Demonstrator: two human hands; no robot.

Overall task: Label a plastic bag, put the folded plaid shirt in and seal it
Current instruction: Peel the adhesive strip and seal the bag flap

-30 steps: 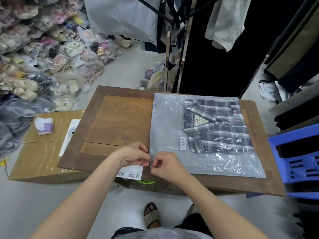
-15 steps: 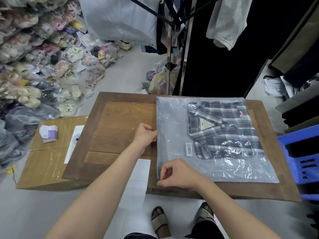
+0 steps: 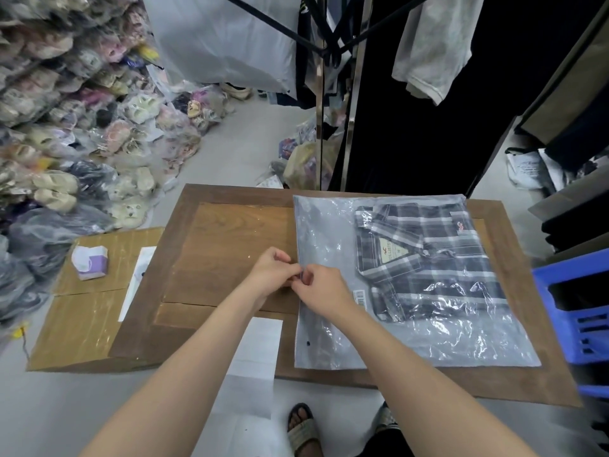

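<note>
2 hands [image 3: 298, 280], 1 bag [image 3: 329, 344], 1 shirt [image 3: 428, 258]

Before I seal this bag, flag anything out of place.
A white paper sheet hangs off the table's near edge; it could slip off. The plaid shirt lies flat inside the plastic bag.

blue crate [image 3: 580, 311] cut off, barcode label [image 3: 360, 297] unreadable

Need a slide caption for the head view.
Both hands pinch the left edge of the plastic bag holding the plaid shirt.
</note>
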